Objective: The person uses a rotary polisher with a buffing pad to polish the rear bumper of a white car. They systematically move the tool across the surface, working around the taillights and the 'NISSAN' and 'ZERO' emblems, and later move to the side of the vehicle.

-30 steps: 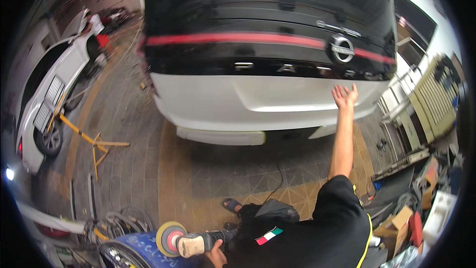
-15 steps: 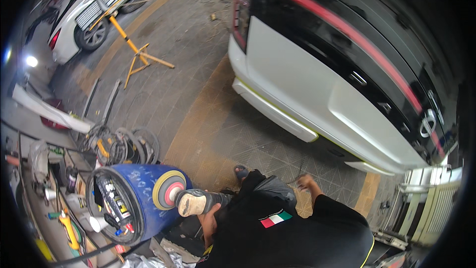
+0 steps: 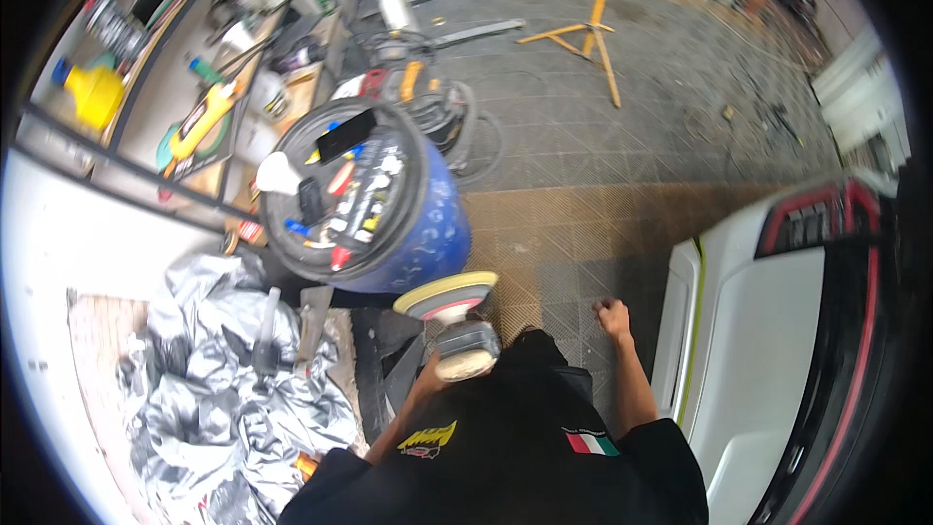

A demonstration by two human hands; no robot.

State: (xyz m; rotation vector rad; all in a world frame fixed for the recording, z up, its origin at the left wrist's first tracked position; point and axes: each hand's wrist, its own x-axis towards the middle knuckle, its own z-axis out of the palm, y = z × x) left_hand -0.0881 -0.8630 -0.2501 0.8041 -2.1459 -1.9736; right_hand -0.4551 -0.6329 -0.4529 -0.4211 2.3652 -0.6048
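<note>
In my left hand [image 3: 433, 374] is a polisher [image 3: 465, 342] with a round yellow-edged pad [image 3: 449, 294], its pad facing away from me. The fingers wrap its body and are partly hidden behind it. My right hand [image 3: 612, 319] hangs out to the right over the floor mats, fingers curled in, with nothing visible in it. Just beyond the polisher stands a blue drum [image 3: 428, 233]. Bottles [image 3: 371, 196], a white cup [image 3: 279, 175] and a dark phone-like slab [image 3: 347, 136] lie on its black top.
A white car [image 3: 768, 369] with red tail lights stands close on the right. Crumpled silver sheeting [image 3: 243, 418] lies at the lower left, below a cluttered shelf [image 3: 185, 126]. Beyond the drum are a vacuum-like machine with hoses [image 3: 442, 117] and a yellow stand [image 3: 595, 24].
My view has swung left, bringing the drum and silver sheeting nearer the middle and the car to the right edge. The polisher stays in my left hand.
</note>
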